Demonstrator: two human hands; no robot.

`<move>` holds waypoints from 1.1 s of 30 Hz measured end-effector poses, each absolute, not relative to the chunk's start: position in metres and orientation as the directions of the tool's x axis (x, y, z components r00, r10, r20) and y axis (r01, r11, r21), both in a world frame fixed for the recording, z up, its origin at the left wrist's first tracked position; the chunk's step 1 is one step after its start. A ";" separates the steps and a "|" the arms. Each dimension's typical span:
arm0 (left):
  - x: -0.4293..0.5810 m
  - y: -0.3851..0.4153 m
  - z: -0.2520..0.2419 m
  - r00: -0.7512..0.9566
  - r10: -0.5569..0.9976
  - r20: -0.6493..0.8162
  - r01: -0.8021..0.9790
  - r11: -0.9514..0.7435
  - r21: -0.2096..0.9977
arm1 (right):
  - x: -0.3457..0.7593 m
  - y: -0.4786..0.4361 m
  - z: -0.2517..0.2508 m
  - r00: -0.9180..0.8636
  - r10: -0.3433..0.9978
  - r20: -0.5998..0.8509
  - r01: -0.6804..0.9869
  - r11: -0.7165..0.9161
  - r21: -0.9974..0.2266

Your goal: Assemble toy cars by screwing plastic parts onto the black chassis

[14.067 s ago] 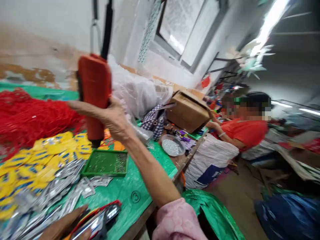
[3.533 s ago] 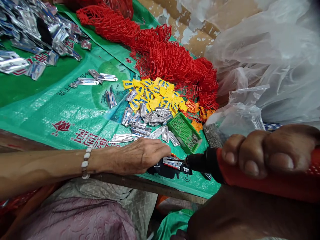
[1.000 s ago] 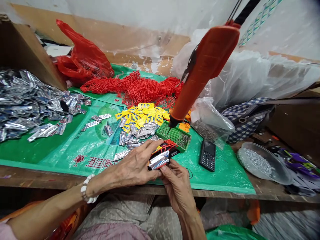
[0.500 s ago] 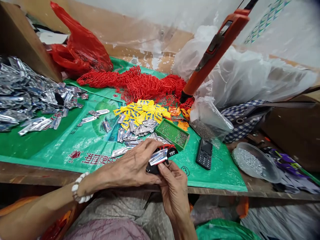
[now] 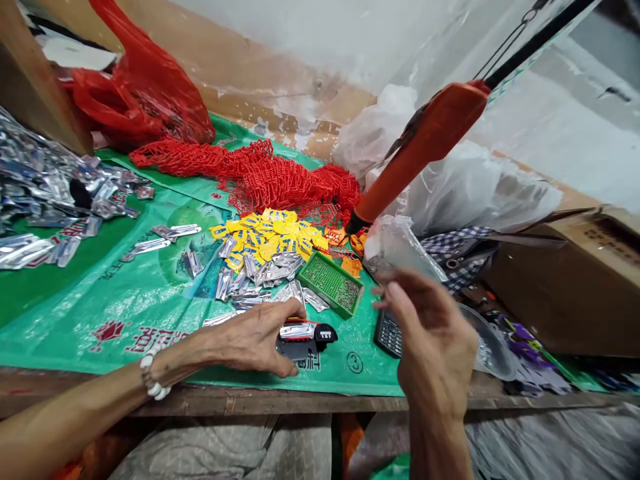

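Black-and-silver part (image 5: 303, 337) sits in the left hand (image 5: 247, 339), pinched between thumb and fingers — looks like the steadying step. Right hand (image 5: 434, 340) raised, loosely spread, blurred; driver (image 5: 423, 153) hangs beyond it — next move calls for a firm left hold.

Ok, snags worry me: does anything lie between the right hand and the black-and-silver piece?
In this view, a keypad phone lies on the green sheet between the right hand and black-and-silver piece, seemingly low enough to clear.
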State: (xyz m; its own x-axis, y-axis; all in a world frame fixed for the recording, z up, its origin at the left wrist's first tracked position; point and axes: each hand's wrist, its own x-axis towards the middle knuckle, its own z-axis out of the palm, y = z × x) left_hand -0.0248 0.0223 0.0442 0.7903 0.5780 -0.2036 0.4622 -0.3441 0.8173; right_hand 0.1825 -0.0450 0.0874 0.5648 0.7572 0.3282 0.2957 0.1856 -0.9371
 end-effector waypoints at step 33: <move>-0.027 0.010 0.025 0.866 0.456 0.206 0.342 -0.841 0.420 | 0.117 -0.007 0.152 0.271 0.792 0.547 0.041 0.559 -0.828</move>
